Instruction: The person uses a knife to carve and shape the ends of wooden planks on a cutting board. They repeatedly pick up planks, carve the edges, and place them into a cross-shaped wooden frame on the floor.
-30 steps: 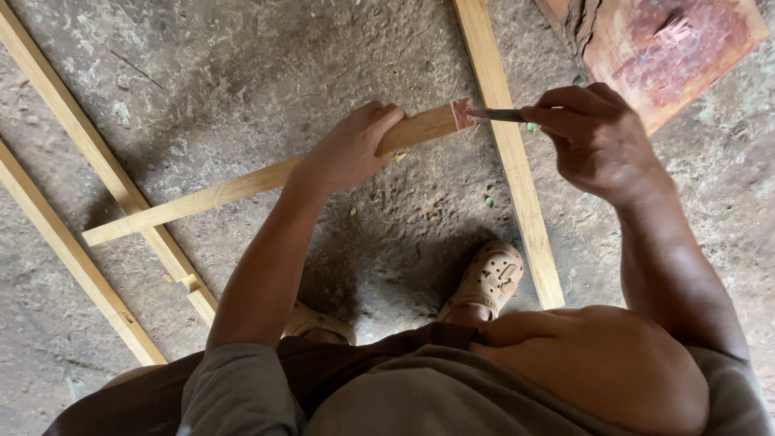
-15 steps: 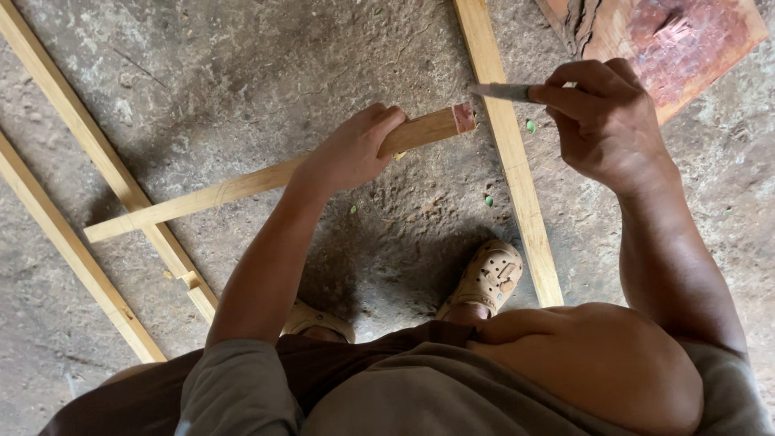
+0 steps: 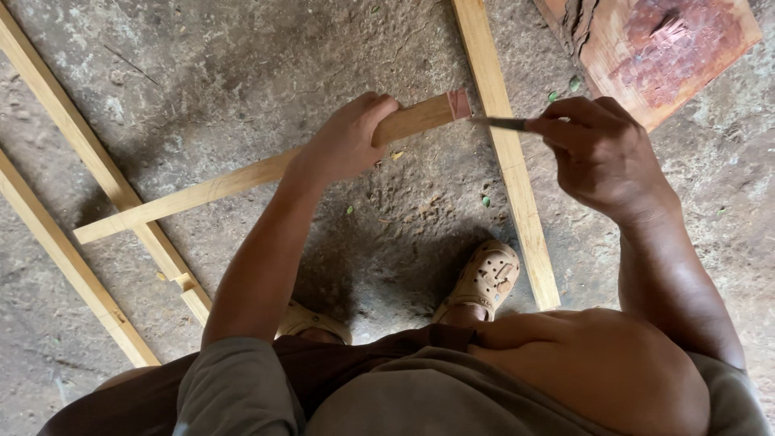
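My left hand (image 3: 345,139) grips a long wooden strip (image 3: 242,176) near its upper end, holding it slanted above the ground. That end face (image 3: 459,104) looks reddish. My right hand (image 3: 601,153) pinches a thin dark tool, perhaps a small brush (image 3: 499,123), whose tip touches the strip's end. The strip's far end rests on a wooden batten (image 3: 89,157) at the left.
I stand on rough concrete ground (image 3: 242,56) in tan perforated clogs (image 3: 486,277). Another batten (image 3: 504,145) runs down under my right hand. A third batten (image 3: 73,266) lies at the far left. A reddish wooden slab (image 3: 662,48) sits top right.
My right hand lifted the tool away from the strip's end half a second ago, and it has come back down so the tip meets the end again. The left hand stayed put.
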